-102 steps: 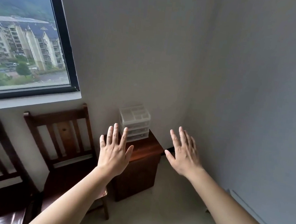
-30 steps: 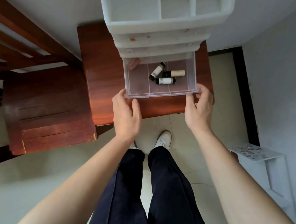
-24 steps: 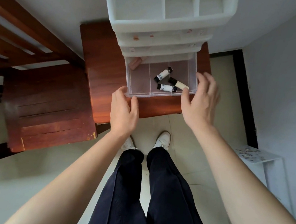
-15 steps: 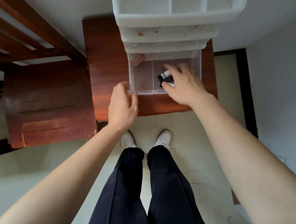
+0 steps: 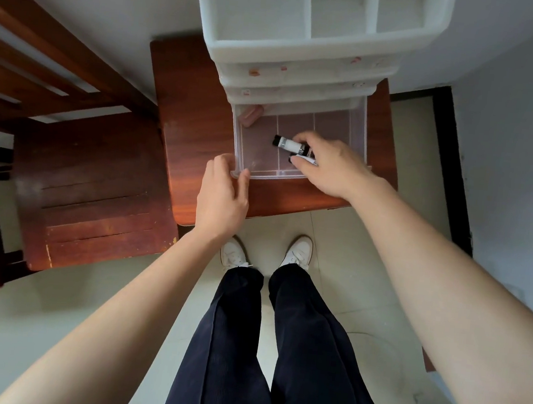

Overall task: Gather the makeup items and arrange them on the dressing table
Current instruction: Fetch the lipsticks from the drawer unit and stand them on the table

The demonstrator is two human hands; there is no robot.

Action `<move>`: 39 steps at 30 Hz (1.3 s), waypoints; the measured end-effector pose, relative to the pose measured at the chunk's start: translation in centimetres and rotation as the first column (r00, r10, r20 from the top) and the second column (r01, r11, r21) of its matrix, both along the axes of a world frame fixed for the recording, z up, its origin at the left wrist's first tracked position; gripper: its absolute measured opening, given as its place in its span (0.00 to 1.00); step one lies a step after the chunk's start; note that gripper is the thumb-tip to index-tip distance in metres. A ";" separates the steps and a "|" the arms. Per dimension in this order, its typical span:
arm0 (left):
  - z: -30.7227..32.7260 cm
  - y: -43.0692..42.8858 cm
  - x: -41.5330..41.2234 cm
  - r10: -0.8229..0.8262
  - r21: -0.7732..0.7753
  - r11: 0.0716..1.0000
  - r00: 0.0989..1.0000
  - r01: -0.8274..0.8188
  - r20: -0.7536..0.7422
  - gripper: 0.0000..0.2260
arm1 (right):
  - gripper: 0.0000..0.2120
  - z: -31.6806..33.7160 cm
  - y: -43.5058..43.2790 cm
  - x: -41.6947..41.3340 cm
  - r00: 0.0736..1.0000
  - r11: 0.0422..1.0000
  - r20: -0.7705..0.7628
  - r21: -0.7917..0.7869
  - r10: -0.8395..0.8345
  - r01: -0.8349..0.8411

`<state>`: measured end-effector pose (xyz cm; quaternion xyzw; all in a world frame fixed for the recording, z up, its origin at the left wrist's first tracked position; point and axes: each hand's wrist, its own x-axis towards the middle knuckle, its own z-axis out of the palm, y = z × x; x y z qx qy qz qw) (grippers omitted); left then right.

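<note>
makeup tubes [image 5: 288, 144]: head view, two white ones with black caps, inside the clear drawer [image 5: 360, 129], in its front-right part, lying close together. right hand [image 5: 330, 165] reaches into the drawer from the front, fingers curled over the tubes and pinching them; the tube nearer the drawer front is mostly hidden under the fingers, only its black end shows. whether the tubes are lifted off the drawer floor, cannot tell. left hand [image 5: 223, 197] holds the drawer's front-left corner, thumb and fingers closed on the rim. pink item [image 5: 250, 117] in the drawer's back-left corner, well apart from the tubes. drawer is pulled out from the bottom of a white organizer [image 5: 306, 43], which rises behind it with open compartments on top. drawer and organizer sit on a small wooden table [image 5: 194, 123]. wooden chair [image 5: 91, 185] left of the drawer, beside the table. person's dark trousers [image 5: 261, 348] and white shoes [image 5: 298, 250] in front of the drawer, on a pale floor
</note>
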<state>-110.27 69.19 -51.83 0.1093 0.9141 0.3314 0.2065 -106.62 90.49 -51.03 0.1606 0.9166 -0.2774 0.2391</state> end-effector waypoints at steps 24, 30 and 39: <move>-0.9 8.3 -2.2 -0.708 -0.427 0.669 0.697 0.608 -0.117 0.35 | 0.20 -1.2 4.6 4.4 0.733 0.805 -0.340 -0.158 -0.589 0.572; -1.3 8.1 -2.5 -0.645 -0.421 0.713 0.759 0.560 -0.082 0.37 | 0.19 -1.7 4.3 4.4 0.717 0.795 -0.355 -0.158 -0.599 0.586; -0.8 8.3 -2.3 -0.525 -0.310 0.814 0.850 0.491 -0.033 0.32 | 0.19 -1.6 3.9 4.4 0.709 0.793 -0.375 -0.136 -0.597 0.594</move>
